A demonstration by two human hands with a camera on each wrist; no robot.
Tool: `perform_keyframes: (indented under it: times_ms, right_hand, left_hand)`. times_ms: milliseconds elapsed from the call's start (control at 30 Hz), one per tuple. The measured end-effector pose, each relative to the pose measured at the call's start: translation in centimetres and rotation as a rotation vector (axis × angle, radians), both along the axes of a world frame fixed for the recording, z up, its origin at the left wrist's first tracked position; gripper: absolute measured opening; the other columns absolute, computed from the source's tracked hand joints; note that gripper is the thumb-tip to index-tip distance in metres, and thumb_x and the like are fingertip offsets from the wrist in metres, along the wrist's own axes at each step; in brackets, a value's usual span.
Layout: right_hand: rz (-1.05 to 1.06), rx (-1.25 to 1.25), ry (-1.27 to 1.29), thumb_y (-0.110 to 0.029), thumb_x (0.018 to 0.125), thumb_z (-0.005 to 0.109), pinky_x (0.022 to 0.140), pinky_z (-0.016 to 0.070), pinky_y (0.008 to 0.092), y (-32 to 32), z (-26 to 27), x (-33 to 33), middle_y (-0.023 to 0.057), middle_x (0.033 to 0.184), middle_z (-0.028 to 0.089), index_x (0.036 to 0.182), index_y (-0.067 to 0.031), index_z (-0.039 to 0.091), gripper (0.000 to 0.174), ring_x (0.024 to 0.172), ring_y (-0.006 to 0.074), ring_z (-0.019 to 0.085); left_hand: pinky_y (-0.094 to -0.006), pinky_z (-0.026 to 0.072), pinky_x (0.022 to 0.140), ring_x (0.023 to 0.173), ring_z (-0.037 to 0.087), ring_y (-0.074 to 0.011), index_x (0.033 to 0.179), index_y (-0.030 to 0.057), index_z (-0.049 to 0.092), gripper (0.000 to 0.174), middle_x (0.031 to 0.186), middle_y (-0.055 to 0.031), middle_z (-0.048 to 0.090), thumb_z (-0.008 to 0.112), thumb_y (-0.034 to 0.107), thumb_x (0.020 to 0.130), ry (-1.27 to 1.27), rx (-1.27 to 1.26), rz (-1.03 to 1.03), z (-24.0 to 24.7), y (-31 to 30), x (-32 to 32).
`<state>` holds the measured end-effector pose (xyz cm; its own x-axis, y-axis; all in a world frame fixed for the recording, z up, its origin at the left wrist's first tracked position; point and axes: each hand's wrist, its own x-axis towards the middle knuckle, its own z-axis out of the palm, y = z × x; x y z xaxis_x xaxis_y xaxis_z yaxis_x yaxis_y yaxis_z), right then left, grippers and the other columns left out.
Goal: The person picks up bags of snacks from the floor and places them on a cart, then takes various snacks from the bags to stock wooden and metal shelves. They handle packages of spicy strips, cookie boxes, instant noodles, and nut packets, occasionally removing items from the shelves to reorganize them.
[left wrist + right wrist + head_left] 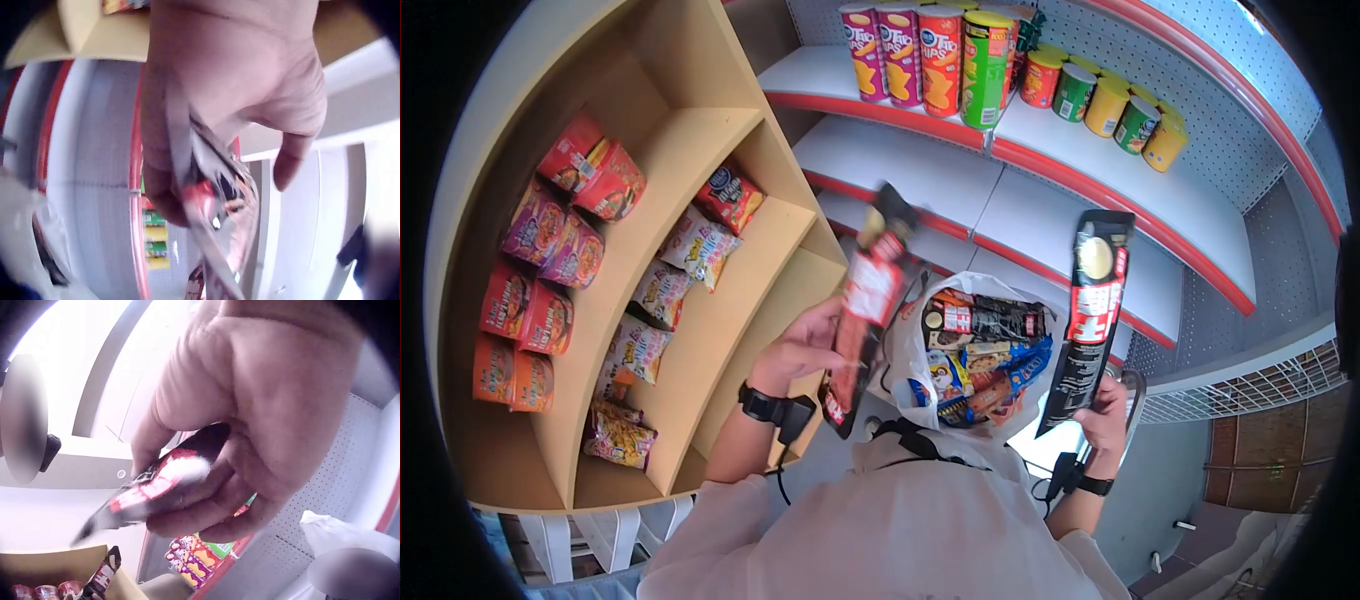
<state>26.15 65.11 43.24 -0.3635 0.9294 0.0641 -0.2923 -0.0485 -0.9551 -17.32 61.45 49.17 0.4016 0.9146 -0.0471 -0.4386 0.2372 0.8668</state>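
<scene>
My left hand (805,342) grips a long black and red snack packet (868,300) that looks like a sausage pack, held tilted and slightly blurred. In the left wrist view, that hand's fingers lie along the shiny crinkled wrapper (222,200), with the thumb apart from it. With my right hand (1106,415) I hold a similar long black packet (1090,310) by its lower end, nearly upright. The right wrist view shows thumb and fingers round this packet (165,481). Between both hands is an open white plastic bag (908,385) filled with several snack packets (990,375).
At the left stands a wooden shelf unit (790,215) with instant noodle cups (540,310) and snack bags (700,248). White shelves with red edges (1090,180) rise ahead, carrying chip cans (940,60). A white wire basket (1260,385) is at the right.
</scene>
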Motion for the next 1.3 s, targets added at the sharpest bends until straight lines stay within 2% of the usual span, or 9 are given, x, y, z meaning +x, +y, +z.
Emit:
perform_keyframes:
  times_ms: [233,400,500,600,667,867,933,1067,1300]
  right_hand:
    - [0.055,-0.102,-0.048,0.005,0.055,0.065,0.086,0.0497,0.0332,0.4,-0.9,-2.0,0.0065,0.098,0.063,0.110,0.0001,0.056,0.055,0.093,0.0194,0.062]
    - [0.377,0.221,0.144,-0.005,0.045,0.064,0.082,0.0442,0.0342,2.3,-2.3,-4.8,0.0096,0.088,0.059,0.100,0.0007,0.061,0.055,0.085,0.0245,0.056]
    - [0.465,-0.193,0.084,-0.008,0.050,0.075,0.085,0.0454,0.0318,0.2,1.8,-9.0,0.0066,0.100,0.062,0.113,-0.0021,0.061,0.065,0.096,0.0190,0.059]
    - [0.714,0.060,-0.079,-0.007,0.052,0.074,0.071,0.0487,0.0271,1.3,-1.8,-12.1,0.0065,0.089,0.065,0.109,0.0010,0.062,0.059,0.078,0.0154,0.063]
    - [0.699,-0.269,-0.219,0.001,0.049,0.065,0.062,0.0487,0.0272,0.7,0.4,-14.2,0.0062,0.083,0.066,0.095,0.0018,0.066,0.046,0.070,0.0153,0.062]
    - [0.531,-0.359,-0.042,0.007,0.048,0.057,0.059,0.0500,0.0252,0.8,0.3,-15.8,0.0082,0.079,0.069,0.088,0.0033,0.066,0.041,0.069,0.0156,0.065]
    - [0.463,-0.318,0.115,0.008,0.046,0.056,0.060,0.0508,0.0256,0.4,0.7,-16.2,0.0096,0.082,0.069,0.086,0.0029,0.065,0.042,0.072,0.0171,0.066]
    - [0.548,-0.239,0.005,0.006,0.051,0.060,0.066,0.0518,0.0289,0.1,1.2,-17.2,0.0086,0.082,0.067,0.092,0.0028,0.063,0.041,0.072,0.0177,0.064]
    - [0.457,0.017,0.118,-0.005,0.058,0.060,0.086,0.0487,0.0331,1.1,0.3,-16.1,0.0142,0.121,0.056,0.107,0.0037,0.057,0.050,0.107,0.0249,0.059]
  left_hand:
    - [-0.0336,0.0412,0.088,0.080,0.061,-0.0280,0.091,0.0079,0.069,0.038,0.078,-0.0137,0.062,0.065,0.006,0.054,1.511,0.669,-0.046,2.0,2.3,1.0]
    - [-0.0340,0.0411,0.074,0.067,0.057,-0.0307,0.066,0.0077,0.067,0.019,0.063,-0.0119,0.058,0.065,0.012,0.047,1.687,0.867,-0.024,1.7,3.0,2.7]
    - [-0.0338,0.0395,0.074,0.068,0.056,-0.0294,0.057,0.0067,0.060,0.014,0.053,-0.0114,0.054,0.064,0.016,0.047,1.796,0.766,-0.252,2.4,3.2,4.3]
    - [-0.0340,0.0420,0.080,0.079,0.059,-0.0308,0.075,0.0049,0.067,0.030,0.071,-0.0148,0.062,0.066,0.016,0.047,1.858,0.670,-0.458,4.7,3.6,6.1]
    - [-0.0348,0.0380,0.101,0.110,0.054,-0.0346,0.120,0.0072,0.055,0.069,0.119,-0.0172,0.057,0.069,0.014,0.052,1.703,0.660,-0.209,3.6,3.2,5.6]
    - [-0.0371,0.0339,0.102,0.108,0.053,-0.0316,0.104,-0.0013,0.058,0.049,0.106,-0.0201,0.056,0.070,0.016,0.059,1.701,1.129,0.547,3.5,1.6,4.7]
    - [-0.0391,0.0328,0.105,0.119,0.047,-0.0299,0.114,-0.0050,0.050,0.057,0.120,-0.0215,0.047,0.074,0.017,0.068,1.150,0.684,1.094,0.9,0.0,5.5]
    - [-0.0304,0.0453,0.091,0.103,0.057,-0.0132,0.117,-0.0017,0.054,0.039,0.113,-0.0090,0.061,0.070,0.009,0.083,0.143,-0.039,0.567,-2.7,-0.9,6.6]
    - [-0.0259,0.0509,0.079,0.087,0.063,-0.0100,0.108,-0.0017,0.061,0.023,0.101,-0.0074,0.068,0.065,0.000,0.085,0.158,0.114,0.716,-2.6,-1.0,4.9]
